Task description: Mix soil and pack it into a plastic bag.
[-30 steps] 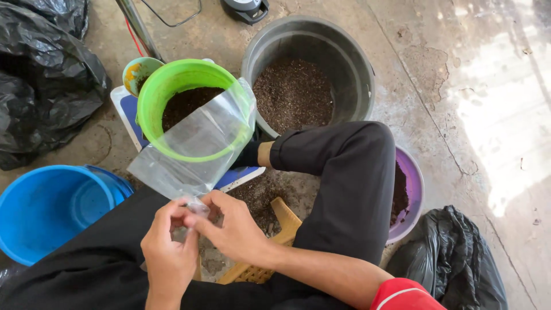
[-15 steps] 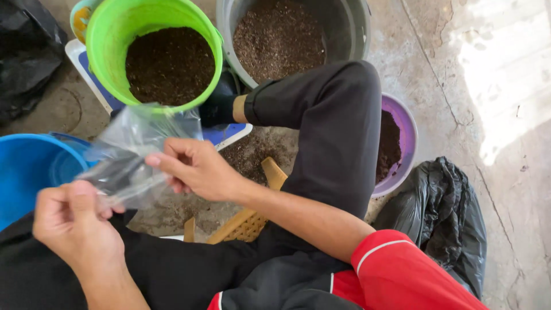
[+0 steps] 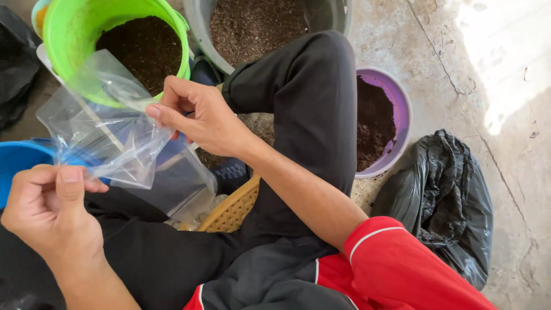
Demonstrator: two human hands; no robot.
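Cracked concrete floor (image 3: 459, 51) lies under a seated person in black trousers. Both hands pinch a clear plastic bag (image 3: 109, 138) stretched between them: the left hand (image 3: 49, 209) grips its lower edge with thumb and fingers pressed together, the right hand (image 3: 201, 117) nips its upper edge. Behind the bag stands a green bucket (image 3: 63, 34) of dark soil, with a grey tub (image 3: 258, 20) of soil just beside it. Right of the bag, past the raised knee, sit a purple bowl (image 3: 396, 97) of soil and a black bag (image 3: 442, 195). A blue basin (image 3: 17, 166) sits left of the bag.
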